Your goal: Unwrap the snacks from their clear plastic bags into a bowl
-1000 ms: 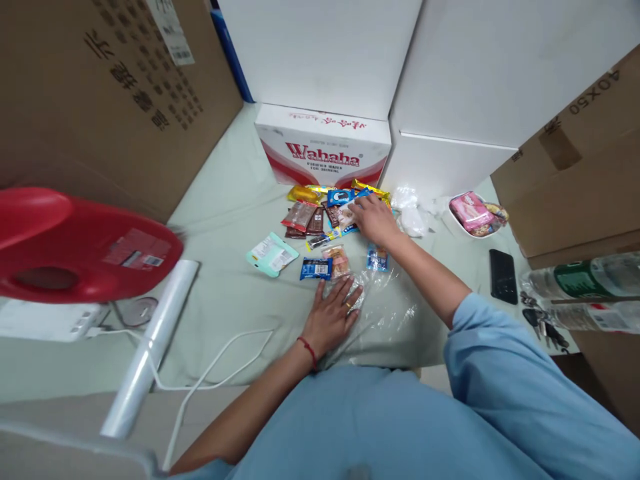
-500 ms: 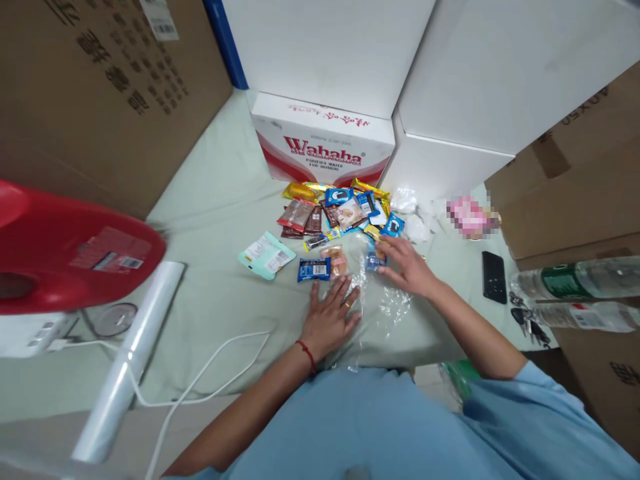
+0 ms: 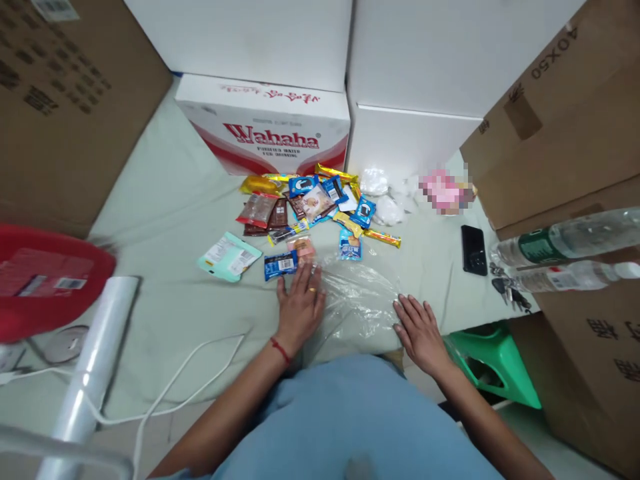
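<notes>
My left hand (image 3: 299,305) lies flat, fingers spread, on the left edge of a clear plastic bag (image 3: 357,300) spread on the pale green cloth (image 3: 185,207). My right hand (image 3: 420,330) rests flat and open at the bag's right edge, near the table's front. Just beyond the bag lies a pile of small snack packets (image 3: 310,207): blue, brown, gold and orange wrappers. A blue packet (image 3: 280,265) and an orange one (image 3: 303,247) sit close to my left fingertips. A mint-green packet (image 3: 229,256) lies apart to the left.
A red-and-white Wahaha box (image 3: 265,127), white boxes and brown cartons wall in the back and sides. A black phone (image 3: 473,249), keys and two water bottles (image 3: 565,257) lie right. A red object (image 3: 45,280), film roll (image 3: 90,373) and white cable sit left; a green stool (image 3: 493,363) below right.
My right hand drew back from the snack pile, across the bag, to the bag's right edge near the front. My left hand stayed on the bag. The camera view swung to the right.
</notes>
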`<state>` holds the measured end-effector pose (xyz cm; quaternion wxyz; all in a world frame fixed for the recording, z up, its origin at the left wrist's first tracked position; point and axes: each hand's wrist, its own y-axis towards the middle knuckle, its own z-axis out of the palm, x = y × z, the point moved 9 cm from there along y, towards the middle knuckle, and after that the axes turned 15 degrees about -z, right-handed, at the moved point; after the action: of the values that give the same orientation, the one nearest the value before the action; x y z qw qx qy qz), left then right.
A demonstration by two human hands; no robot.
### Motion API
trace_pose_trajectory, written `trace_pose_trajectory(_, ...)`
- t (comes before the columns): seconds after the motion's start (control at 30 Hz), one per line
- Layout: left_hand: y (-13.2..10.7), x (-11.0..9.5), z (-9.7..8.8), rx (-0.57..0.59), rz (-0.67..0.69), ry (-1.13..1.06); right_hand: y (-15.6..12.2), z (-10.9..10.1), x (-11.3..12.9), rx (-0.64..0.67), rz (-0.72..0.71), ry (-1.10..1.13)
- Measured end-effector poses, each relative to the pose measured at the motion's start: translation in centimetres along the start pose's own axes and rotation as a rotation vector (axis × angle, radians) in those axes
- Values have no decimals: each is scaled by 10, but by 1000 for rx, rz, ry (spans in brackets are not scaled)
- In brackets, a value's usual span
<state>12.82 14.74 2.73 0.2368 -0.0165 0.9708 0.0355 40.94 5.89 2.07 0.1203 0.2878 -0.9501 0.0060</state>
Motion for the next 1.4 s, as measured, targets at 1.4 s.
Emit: trace_pose_trajectory(1.4, -19, -36, 22, 129, 299, 82, 134, -65, -101, -547, 325, 924)
